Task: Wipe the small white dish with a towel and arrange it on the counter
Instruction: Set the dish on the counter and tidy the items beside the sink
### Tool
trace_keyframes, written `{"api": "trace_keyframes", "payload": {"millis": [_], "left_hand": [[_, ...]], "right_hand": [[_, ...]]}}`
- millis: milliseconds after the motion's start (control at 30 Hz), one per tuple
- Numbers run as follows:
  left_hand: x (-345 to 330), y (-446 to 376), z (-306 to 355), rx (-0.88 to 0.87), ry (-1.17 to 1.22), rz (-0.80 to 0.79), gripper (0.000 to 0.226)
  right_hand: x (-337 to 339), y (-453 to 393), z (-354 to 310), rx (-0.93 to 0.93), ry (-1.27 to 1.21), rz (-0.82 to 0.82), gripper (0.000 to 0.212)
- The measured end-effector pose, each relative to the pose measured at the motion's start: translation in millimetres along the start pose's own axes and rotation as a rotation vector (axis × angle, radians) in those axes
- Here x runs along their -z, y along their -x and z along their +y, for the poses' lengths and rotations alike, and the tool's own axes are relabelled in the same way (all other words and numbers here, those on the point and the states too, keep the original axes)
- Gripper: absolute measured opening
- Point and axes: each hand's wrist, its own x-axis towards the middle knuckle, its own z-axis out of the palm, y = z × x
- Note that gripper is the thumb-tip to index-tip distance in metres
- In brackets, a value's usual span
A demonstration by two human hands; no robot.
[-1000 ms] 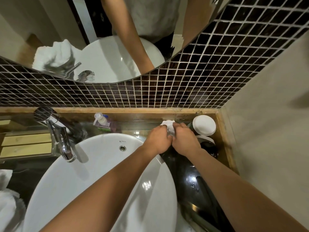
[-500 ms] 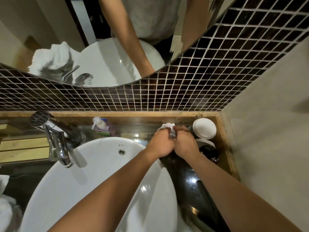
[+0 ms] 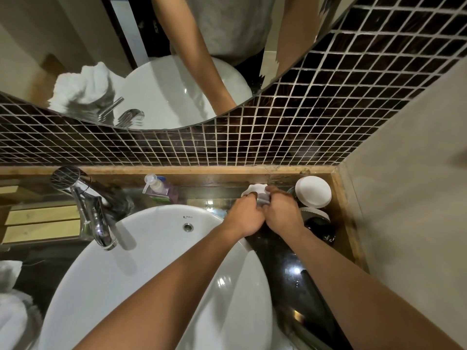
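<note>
The small white dish [image 3: 253, 189] has a wavy rim and shows just above my fingers, over the dark counter [image 3: 290, 263] behind the basin's right side. My left hand [image 3: 246, 217] is closed on the dish from the left. My right hand [image 3: 283, 215] presses against it from the right, pinching a small pale grey piece of cloth [image 3: 263, 198] onto the dish. Most of the dish and cloth is hidden by my fingers. Both hands touch each other.
A round white basin [image 3: 156, 274] fills the middle, with a chrome tap [image 3: 91, 213] at its left and a soap pump bottle [image 3: 158, 188] behind. Round white containers [image 3: 313, 195] stand in the right corner. A white towel [image 3: 11, 306] lies at far left.
My hands stay together at the same spot, working in small motions around the dish. A little more of the dish's rim shows above my fingers.
</note>
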Motion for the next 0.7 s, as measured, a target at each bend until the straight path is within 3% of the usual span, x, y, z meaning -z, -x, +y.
{"api": "trace_keyframes", "payload": {"millis": [300,433,533,633,700], "left_hand": [[7,-6,-3,0.045,0.077,-0.045,0.036],[4,-6,-4,0.081,0.088,-0.049,0.057],[2,-8,-2,0.125,0.158,-0.060,0.063],[2,-11,-3,0.151,0.172,-0.070,0.066],[3,-12,-3,0.162,0.176,-0.075,0.067]], "right_hand": [[-4,-1,-4,-0.021,-0.104,0.062,0.049],[-2,-2,-7,-0.073,-0.189,0.042,0.053],[-3,-3,-7,-0.201,-0.483,0.041,0.057],[-3,-4,-7,-0.387,-0.890,0.070,0.044],[-1,-5,-8,-0.466,-1.022,0.092,0.039]]}}
